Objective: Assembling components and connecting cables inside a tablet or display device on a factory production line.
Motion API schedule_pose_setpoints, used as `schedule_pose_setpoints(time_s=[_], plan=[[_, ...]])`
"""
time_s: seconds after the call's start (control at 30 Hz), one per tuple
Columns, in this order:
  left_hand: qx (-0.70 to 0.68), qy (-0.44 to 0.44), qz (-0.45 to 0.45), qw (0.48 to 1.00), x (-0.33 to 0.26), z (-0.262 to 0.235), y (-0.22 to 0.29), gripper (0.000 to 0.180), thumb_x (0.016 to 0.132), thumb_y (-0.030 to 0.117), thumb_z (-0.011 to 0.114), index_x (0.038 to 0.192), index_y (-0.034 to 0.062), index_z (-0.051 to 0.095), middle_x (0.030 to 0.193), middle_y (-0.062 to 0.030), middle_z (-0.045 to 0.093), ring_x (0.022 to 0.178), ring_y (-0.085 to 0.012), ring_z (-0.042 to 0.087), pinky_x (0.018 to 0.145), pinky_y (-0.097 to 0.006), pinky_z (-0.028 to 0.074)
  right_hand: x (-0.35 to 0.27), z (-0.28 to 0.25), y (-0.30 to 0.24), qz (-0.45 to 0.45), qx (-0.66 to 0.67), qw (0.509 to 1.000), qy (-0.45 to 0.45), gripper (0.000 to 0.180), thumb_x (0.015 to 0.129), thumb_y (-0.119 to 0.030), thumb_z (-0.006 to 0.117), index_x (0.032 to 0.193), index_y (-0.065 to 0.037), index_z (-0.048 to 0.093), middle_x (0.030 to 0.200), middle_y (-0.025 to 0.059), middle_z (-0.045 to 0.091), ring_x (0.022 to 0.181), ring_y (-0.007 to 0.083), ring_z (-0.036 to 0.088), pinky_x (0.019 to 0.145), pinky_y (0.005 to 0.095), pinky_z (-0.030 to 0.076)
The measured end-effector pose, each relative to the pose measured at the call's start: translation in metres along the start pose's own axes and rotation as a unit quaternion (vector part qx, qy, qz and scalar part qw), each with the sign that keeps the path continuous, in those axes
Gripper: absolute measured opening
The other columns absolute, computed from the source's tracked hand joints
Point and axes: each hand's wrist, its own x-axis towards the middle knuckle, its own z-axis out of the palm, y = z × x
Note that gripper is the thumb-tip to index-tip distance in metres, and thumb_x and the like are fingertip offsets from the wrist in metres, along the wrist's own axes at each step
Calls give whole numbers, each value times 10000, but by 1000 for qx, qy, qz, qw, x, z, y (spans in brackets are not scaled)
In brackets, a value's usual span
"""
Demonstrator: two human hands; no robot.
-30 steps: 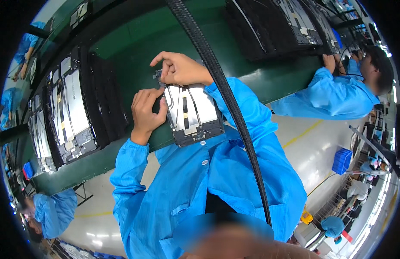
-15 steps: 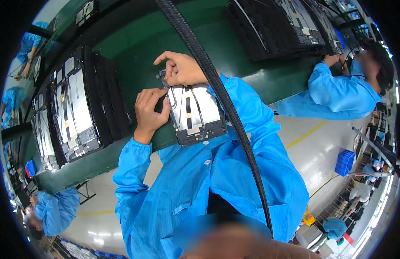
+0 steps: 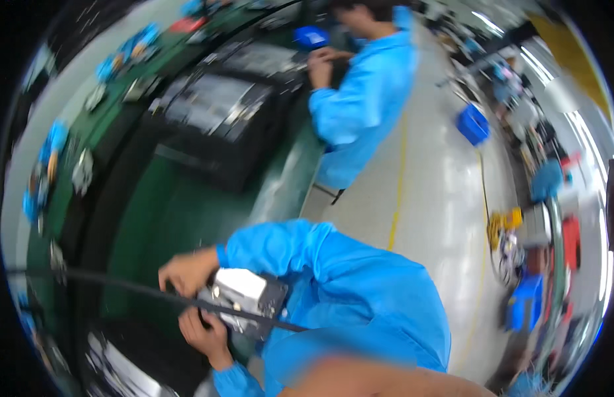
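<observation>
A flat black-framed panel with white and silver parts [image 3: 244, 301] lies at the near edge of the green bench [image 3: 168, 218], in front of my body. My right hand [image 3: 188, 271], in a blue sleeve, grips the panel's upper-left end. My left hand [image 3: 204, 334] holds its lower-left side from below. A black cable [image 3: 108, 283] hangs close to the camera and crosses over both hands and the panel. The picture is blurred, so I cannot make out fine parts on the panel.
Black trays of similar panels [image 3: 221, 112] stand further along the bench. A co-worker in a blue coat [image 3: 366, 99] works there with both hands [image 3: 320, 66]. More trays [image 3: 115, 364] sit at lower left. A blue crate [image 3: 475, 122] stands on the grey floor [image 3: 426, 218].
The view has swung sharply, so the bench now runs up the left and the co-worker sits at the top. Both my hands stay on the panel, which is now nearer my body.
</observation>
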Motion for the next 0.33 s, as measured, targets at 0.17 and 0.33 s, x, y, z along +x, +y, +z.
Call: schedule_pose_setpoints(time_s=[0.17, 0.33], plan=[[-46, -9, -24, 999, 6, -5, 2, 391, 888, 104, 592, 1186, -94, 750, 1082, -305, 721, 1010, -522, 665, 948, -598, 532, 8, 7, -10, -72, -43, 996, -26, 506, 854, -166, 872, 1311, -41, 696, 860, 106, 795, 801, 259, 788, 684, 425, 589], [-29, -41, -45, 998, 7, -8, -4, 425, 883, 119, 590, 1206, -90, 769, 1096, -306, 734, 1040, -529, 675, 972, -607, 530, 17, 10, -11, -134, -136, 980, -55, 534, 780, -107, 859, 1300, -59, 748, 828, 91, 815, 837, 264, 818, 751, 428, 636]])
